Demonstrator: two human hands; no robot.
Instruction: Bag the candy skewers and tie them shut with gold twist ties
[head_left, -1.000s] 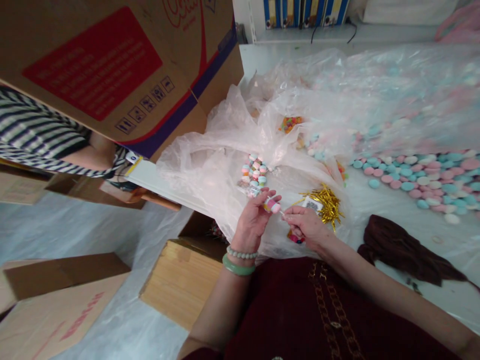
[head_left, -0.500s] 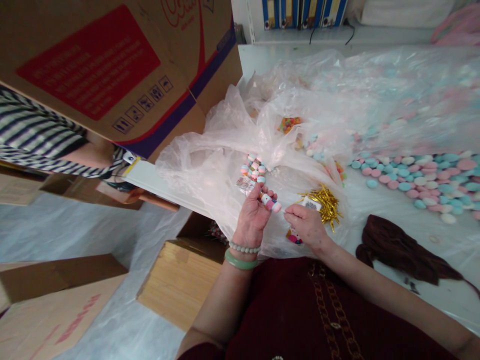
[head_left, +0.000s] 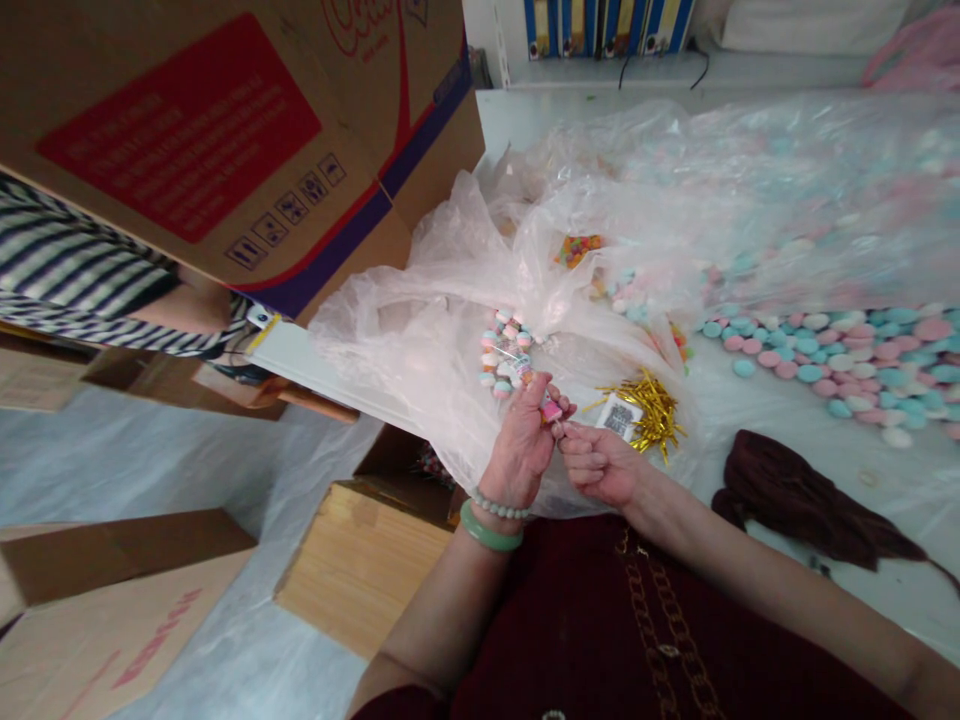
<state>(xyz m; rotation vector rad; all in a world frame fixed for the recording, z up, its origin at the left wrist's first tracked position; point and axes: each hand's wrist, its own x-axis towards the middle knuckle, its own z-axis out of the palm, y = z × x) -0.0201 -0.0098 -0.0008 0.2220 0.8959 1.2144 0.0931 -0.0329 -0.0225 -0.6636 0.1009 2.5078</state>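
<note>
My left hand (head_left: 519,455), with a bead bracelet and a green bangle at the wrist, is closed on the near end of a string of pastel candies (head_left: 489,360). A bit of bright pink (head_left: 552,410) shows between its fingertips. The rest of the string loops out beyond the hand onto the plastic sheet. My right hand (head_left: 602,465) pinches a thin pale strand close to the left fingertips. Beside the right hand lie a bundle of gold twist ties (head_left: 657,415) and a white label with a printed square code (head_left: 620,416).
Loose pink, blue and white candies (head_left: 840,350) spread over the right of the table, partly under clear plastic (head_left: 675,200). A dark cloth (head_left: 802,495) lies nearer. A large carton (head_left: 360,130) stands at the left; a person's striped sleeve (head_left: 75,260) shows behind it.
My right hand has drawn nearer my body and close against the left fingertips. The left hand has shifted slightly right and turned, and more of the candy loop shows.
</note>
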